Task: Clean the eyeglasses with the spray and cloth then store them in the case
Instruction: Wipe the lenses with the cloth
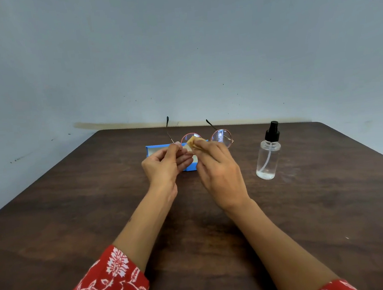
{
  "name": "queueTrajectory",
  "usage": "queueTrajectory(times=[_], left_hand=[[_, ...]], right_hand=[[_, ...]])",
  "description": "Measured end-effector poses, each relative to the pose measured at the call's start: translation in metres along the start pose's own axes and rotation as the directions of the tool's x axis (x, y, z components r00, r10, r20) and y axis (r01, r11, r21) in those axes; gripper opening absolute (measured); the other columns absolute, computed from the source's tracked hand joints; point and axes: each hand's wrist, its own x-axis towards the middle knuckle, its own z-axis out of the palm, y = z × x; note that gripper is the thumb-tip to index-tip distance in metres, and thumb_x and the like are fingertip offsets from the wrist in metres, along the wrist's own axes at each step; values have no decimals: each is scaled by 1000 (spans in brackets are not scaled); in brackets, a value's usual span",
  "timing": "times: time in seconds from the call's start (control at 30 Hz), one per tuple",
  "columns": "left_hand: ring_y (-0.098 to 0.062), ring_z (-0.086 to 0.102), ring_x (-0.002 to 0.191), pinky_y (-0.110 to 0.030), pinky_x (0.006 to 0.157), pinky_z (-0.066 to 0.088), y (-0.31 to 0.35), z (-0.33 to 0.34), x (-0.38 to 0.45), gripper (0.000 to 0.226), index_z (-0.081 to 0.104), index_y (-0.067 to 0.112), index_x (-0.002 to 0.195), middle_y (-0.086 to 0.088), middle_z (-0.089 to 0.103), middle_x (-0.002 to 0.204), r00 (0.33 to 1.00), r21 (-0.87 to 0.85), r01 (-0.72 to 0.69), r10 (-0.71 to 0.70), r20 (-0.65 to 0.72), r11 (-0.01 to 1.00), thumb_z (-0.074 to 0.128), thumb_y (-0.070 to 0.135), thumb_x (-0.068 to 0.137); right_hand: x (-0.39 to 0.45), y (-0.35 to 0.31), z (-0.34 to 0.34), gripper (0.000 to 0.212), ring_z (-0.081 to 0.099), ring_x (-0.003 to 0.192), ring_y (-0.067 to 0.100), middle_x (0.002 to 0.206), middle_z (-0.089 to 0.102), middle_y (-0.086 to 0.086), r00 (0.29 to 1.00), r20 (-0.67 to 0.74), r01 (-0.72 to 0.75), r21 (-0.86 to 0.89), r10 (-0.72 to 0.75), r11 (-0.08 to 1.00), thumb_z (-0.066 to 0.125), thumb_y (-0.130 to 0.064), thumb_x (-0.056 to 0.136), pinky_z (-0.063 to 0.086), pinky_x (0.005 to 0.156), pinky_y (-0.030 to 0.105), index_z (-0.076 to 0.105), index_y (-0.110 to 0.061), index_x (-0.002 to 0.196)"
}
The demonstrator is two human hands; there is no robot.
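Round pink-rimmed eyeglasses [220, 138] with thin black-tipped temples are held up above the table, temples pointing away from me. My left hand [164, 165] pinches the frame at its left edge. My right hand [216, 168] presses a small yellow cloth [192, 142] against the left lens. The right lens is bare. A blue eyeglass case [156, 149] lies open on the table behind and under my hands, mostly hidden by them. A clear spray bottle [268, 158] with a black nozzle stands upright to the right, apart from both hands.
The dark wooden table [98, 212] runs back to a pale blue wall [177, 52]. Its left and right edges slant away toward the far corners. Red patterned sleeves cover my forearms near the bottom of the view.
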Motion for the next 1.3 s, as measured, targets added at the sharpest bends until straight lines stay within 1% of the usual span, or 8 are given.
queueTrajectory(times=[0.1,0.3,0.5,0.67,0.8,0.9,1.1,1.3], left_hand=[[-14,67,51,-26,56,59,-1,1,-3,13,65,0,75,-3,67,52,1000,12,-2,2,6,1000,63,5,87],[-10,64,46,-20,48,54,-1,0,0,16,64,3,72,1,66,50,1000,-1,-17,17,-15,1000,62,5,87],[-15,68,54,-26,56,59,-2,0,-3,11,66,1,77,-4,68,57,1000,22,0,0,6,1000,64,6,86],[-10,63,46,-19,47,53,-2,1,0,15,65,3,72,0,65,51,1000,-6,-10,10,-14,1000,62,4,87],[-15,67,52,-26,57,60,-2,1,-3,13,65,0,75,-5,67,56,1000,-1,0,0,13,1000,63,6,87],[-12,66,49,-22,51,57,-3,3,-6,14,65,1,74,-2,66,53,1000,4,-1,0,14,1000,62,5,88],[-12,66,49,-23,53,58,0,1,-3,15,64,2,74,-2,67,53,1000,-24,-10,10,2,1000,62,5,88],[-12,66,49,-22,51,57,-4,4,-4,15,65,2,73,0,66,51,1000,-7,6,-6,11,1000,62,5,87]], right_hand=[[1,-1,0,43,55,106,23,118,64,13,999,-36,-11,4,12,1000,29,-15,102,51,83,29,67,6,107],[-3,-3,2,28,55,105,23,115,66,12,997,37,63,32,-64,998,46,-3,90,52,82,33,69,4,103],[1,0,-2,48,55,106,25,119,64,13,1000,-29,-2,33,3,999,24,-17,103,50,85,30,66,6,108],[-3,-2,3,32,56,105,26,117,65,12,998,32,50,32,-51,998,40,-7,95,49,88,33,68,4,105],[0,1,-1,52,54,106,25,116,65,14,999,-46,-1,37,3,999,21,-19,103,46,91,29,67,6,106],[0,-1,0,53,52,106,24,117,64,14,999,-41,24,27,-23,999,21,-19,103,46,91,27,67,6,106],[-1,2,1,32,53,102,21,115,66,9,999,-26,43,-64,-45,997,41,-6,93,50,86,31,69,1,106],[2,-2,0,48,52,103,20,117,66,9,998,-53,28,-39,-30,999,25,-17,103,47,84,24,69,2,107]])
